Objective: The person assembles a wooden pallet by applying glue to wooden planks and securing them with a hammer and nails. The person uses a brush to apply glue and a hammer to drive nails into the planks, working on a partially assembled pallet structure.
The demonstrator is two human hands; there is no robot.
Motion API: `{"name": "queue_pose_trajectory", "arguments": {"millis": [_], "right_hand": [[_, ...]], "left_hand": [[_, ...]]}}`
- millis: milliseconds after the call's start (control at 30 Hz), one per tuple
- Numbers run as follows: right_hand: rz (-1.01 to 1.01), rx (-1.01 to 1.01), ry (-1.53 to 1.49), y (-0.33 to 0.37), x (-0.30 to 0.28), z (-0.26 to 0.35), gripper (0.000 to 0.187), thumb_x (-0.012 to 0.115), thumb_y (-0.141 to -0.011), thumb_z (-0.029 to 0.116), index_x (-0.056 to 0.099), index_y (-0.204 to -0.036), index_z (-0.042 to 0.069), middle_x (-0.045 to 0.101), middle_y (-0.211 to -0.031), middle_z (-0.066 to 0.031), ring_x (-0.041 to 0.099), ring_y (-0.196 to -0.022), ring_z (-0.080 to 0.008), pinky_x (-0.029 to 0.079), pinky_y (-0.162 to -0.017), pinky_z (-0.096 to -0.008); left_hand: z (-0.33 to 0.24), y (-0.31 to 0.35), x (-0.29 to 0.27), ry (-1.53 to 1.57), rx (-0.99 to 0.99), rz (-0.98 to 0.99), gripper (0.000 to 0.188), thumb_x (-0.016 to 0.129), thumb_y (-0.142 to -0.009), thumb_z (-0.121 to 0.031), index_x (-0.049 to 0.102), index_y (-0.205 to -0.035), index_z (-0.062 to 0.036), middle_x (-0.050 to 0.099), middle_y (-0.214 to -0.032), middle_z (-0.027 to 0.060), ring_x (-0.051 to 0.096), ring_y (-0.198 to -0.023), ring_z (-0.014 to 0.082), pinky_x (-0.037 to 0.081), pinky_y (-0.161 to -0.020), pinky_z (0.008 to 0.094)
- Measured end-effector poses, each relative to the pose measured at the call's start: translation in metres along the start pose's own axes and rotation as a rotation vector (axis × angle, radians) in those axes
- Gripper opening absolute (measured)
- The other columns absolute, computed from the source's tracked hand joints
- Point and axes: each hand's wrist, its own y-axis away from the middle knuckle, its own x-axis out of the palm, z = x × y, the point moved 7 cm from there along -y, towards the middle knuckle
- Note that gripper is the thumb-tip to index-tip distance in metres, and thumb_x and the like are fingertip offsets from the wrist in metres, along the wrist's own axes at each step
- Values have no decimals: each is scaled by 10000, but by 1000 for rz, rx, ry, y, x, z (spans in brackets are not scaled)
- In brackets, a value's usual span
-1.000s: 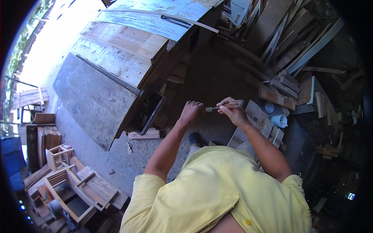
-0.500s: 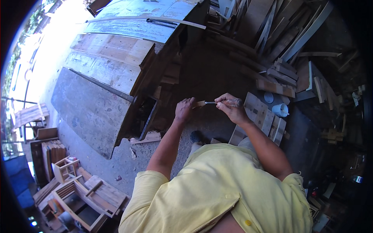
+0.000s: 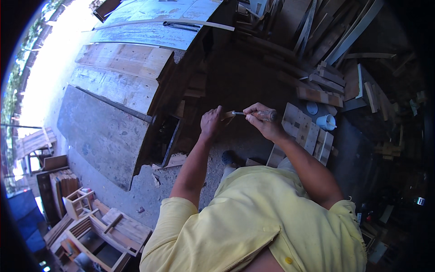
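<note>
There are two grips (image 3: pixel 211 121) (image 3: pixel 264 127) and one handled tool (image 3: pixel 271 116).

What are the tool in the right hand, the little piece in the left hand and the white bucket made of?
The tool seems to have a metal shaft, thin and shiny, and a handle maybe of worn wood, brown and blotchy. The little piece looks like bare wood, pale tan, though partly hidden. The bucket is probably plastic: white and smooth-looking.

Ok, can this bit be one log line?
left grip: holds small tan piece; right grip: holds handled tool; metal shank: toward piece; to right: white bucket
</note>
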Motion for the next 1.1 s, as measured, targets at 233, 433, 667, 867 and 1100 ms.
{"name": "queue_pose_trajectory", "arguments": {"millis": [233, 433, 667, 867, 1100], "right_hand": [[-88, -211, 209, -42, -13, -31, 192, 688, -805, 65, 676, -987, 8, 684, -918, -142, 690, -924, -315, 536, -805, -373], [61, 168, 305, -79, 37, -106, 358, 720, -862, 204, 652, -1181, 56, 613, -1266, -130, 608, -1169, -329, 483, -1005, -400], [290, 270, 308, -85, 91, -142, 459, 723, -850, 170, 626, -1294, 100, 575, -1363, -124, 551, -1268, -329, 444, -1082, -401], [362, 276, 327, -88, 85, -138, 444, 714, -865, 136, 605, -1282, 31, 582, -1334, -131, 559, -1254, -336, 446, -1077, -400], [32, 130, 21, -87, 21, -67, 236, 752, -881, 228, 691, -1030, 56, 665, -936, -95, 667, -942, -242, 522, -841, -372]], "left_hand": [[39, -44, -1, 54, 153, 316, 319, 729, -784, -180, 647, -1088, -123, 714, -989, 154, 682, -960, 368, 546, -821, 479], [50, -56, -4, 22, 24, 417, 375, 693, -768, -129, 674, -1138, -180, 724, -1049, 112, 683, -1012, 352, 552, -858, 479], [41, -53, -11, 27, -85, 384, 400, 696, -783, -154, 670, -1179, -200, 718, -1090, 115, 665, -1042, 350, 533, -881, 480], [36, -49, -11, 17, -69, 383, 361, 699, -784, -161, 678, -1143, -187, 720, -1063, 127, 670, -1023, 355, 536, -862, 483], [33, -47, -8, 30, 1, 290, 252, 738, -785, -219, 670, -1006, -121, 719, -972, 146, 680, -956, 365, 538, -819, 483]]}}
